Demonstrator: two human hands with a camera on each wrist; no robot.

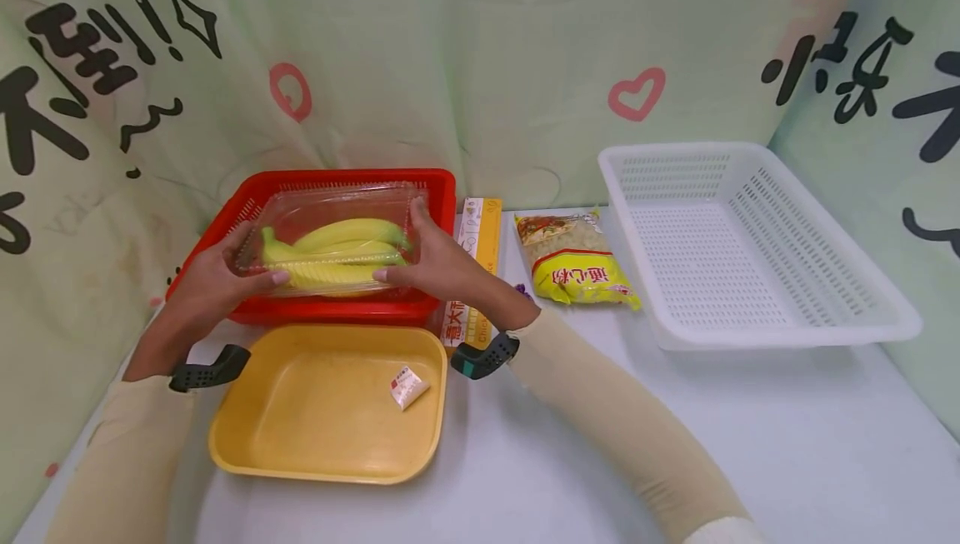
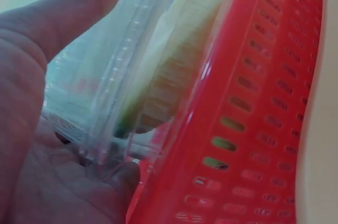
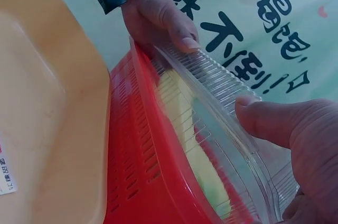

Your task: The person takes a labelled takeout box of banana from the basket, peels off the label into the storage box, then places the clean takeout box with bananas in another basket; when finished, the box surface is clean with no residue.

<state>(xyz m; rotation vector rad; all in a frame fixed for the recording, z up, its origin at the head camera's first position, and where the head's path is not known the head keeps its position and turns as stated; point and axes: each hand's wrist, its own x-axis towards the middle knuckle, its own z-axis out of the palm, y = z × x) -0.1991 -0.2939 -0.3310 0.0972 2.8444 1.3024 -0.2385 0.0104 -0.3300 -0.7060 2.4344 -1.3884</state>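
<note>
A clear plastic clamshell box [image 1: 333, 232] holding yellow bananas [image 1: 337, 254] is held over the red perforated basket [image 1: 442, 186]. My left hand [image 1: 217, 273] grips the box's left end, thumb on the lid. My right hand [image 1: 427, 261] grips its right end. In the left wrist view the box [image 2: 105, 102] sits between thumb and palm [image 2: 53, 145], beside the red basket wall [image 2: 253, 118]. The right wrist view shows the box [image 3: 222, 113] tilted above the basket [image 3: 142, 150], my right thumb [image 3: 280, 123] on its lid and my left hand [image 3: 158, 12] at the far end.
A yellow tray [image 1: 247, 444] with a small white packet [image 1: 407, 386] lies in front of the red basket. A yellow box [image 1: 476, 257] and a yellow pasta bag [image 1: 573, 261] lie to the right. A white basket [image 1: 750, 244] stands at the far right.
</note>
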